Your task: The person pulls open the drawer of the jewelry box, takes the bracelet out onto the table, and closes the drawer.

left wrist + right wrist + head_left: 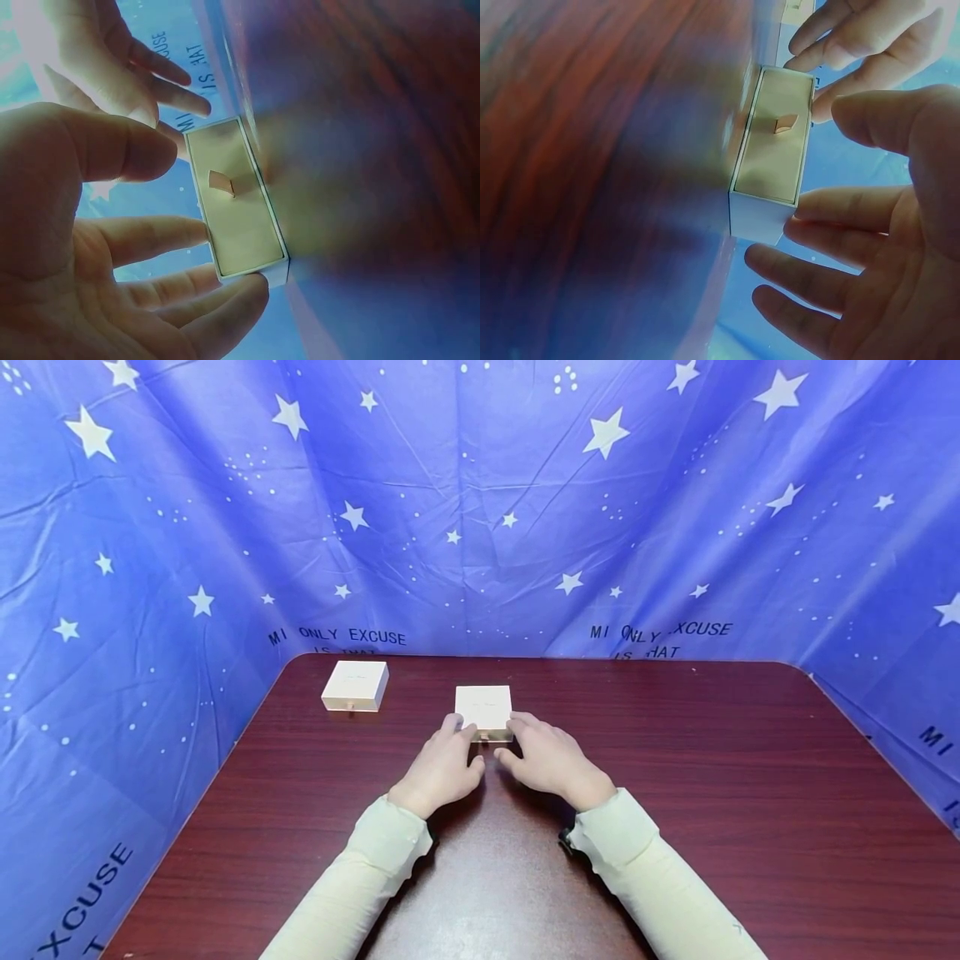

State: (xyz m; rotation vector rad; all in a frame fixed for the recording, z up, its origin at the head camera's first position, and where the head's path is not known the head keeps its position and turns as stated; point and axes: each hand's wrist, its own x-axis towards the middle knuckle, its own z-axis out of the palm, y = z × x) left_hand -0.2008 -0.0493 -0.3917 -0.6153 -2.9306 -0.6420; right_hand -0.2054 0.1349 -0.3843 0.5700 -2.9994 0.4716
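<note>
A small white drawer box (483,703), its gold front carrying a short tan pull tab (220,182), sits on the table with the drawer closed. My left hand (441,766) is at the box's left side, one finger over its near top edge and the thumb apart in front. On the opposite side, my right hand (553,758) has its fingertips at the near right corner, the thumb held away from the front. Fingers (802,277) of the right hand are spread and nearly straight in the right wrist view. Neither thumb presses on the box.
A second white drawer box (356,685) with a similar tab stands at the table's back left. The dark red wood table (750,777) has rounded back corners. Blue star-printed cloth (465,485) hangs close behind it and along both sides.
</note>
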